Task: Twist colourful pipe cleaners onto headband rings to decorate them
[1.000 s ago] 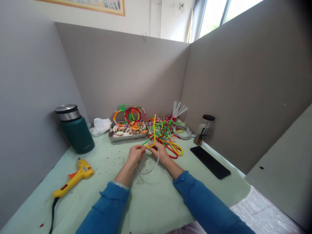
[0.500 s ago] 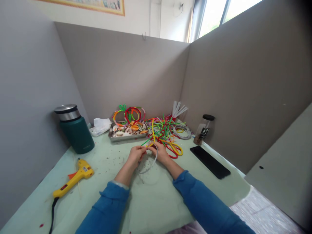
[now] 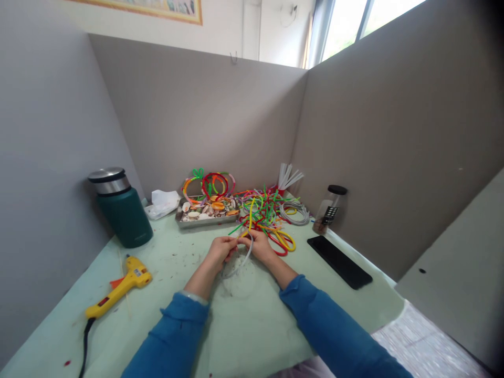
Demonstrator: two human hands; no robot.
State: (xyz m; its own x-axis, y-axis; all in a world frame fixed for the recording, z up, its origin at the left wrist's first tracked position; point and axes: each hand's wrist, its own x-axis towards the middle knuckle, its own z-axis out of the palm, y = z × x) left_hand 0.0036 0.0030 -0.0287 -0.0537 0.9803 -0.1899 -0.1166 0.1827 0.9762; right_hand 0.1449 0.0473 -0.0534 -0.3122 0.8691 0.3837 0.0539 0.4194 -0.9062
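My left hand (image 3: 219,251) and my right hand (image 3: 261,248) meet over the middle of the table, fingers pinched closed. Between them they hold a thin grey hoop (image 3: 247,257), which curves down toward the table. A yellow pipe cleaner (image 3: 251,211) is pinched at the same spot in my right fingers, its free end standing up. Where the yellow strand meets the hoop is mostly hidden by my fingertips. Just beyond lies a tangled pile of coloured pipe cleaners (image 3: 268,207) in green, red, yellow and pink.
A metal tray (image 3: 208,223) of seashells stands behind, with colourful wrapped hoops (image 3: 214,185) at its back. Left are a green bottle (image 3: 124,218) and a yellow glue gun (image 3: 118,289) with its cord. Grey hoops (image 3: 297,214), a jar (image 3: 326,212) and a black phone (image 3: 338,261) lie right.
The upright end of the yellow pipe cleaner has swung slightly to the right. The grey hoop has tilted a little, and both hands stay nearly in place.
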